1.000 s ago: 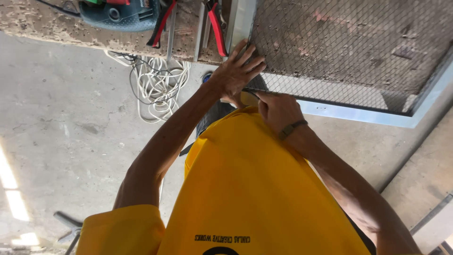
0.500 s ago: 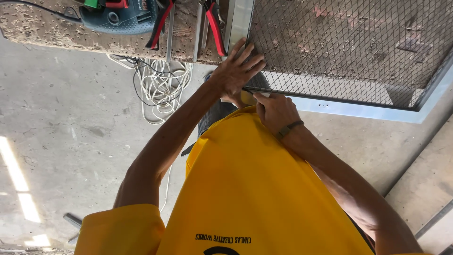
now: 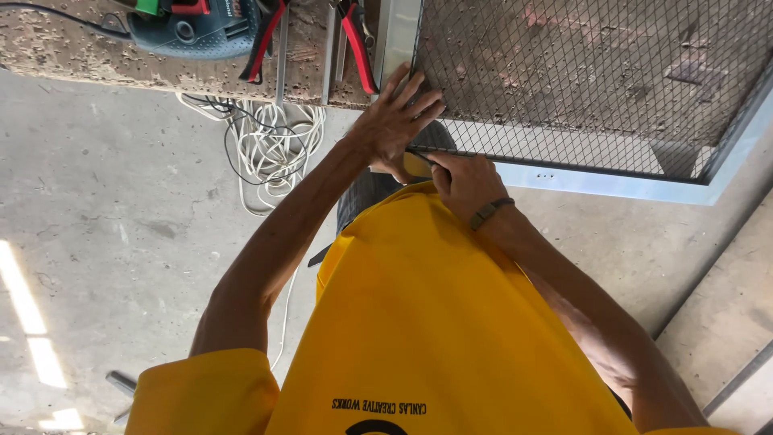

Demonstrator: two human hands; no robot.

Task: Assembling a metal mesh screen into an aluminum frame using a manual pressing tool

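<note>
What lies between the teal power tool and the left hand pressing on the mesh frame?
In the head view, red-handled pliers lie on the worn board between the teal power tool and the left hand.

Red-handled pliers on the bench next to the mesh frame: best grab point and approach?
Grip the red-handled pliers by the two red handles, probably from the bench's open edge, where the handle ends point toward the left hand. The head lies farther in, beside the metal frame of the mesh panel, so that end looks cramped. The right hand holds something yellow.
</note>
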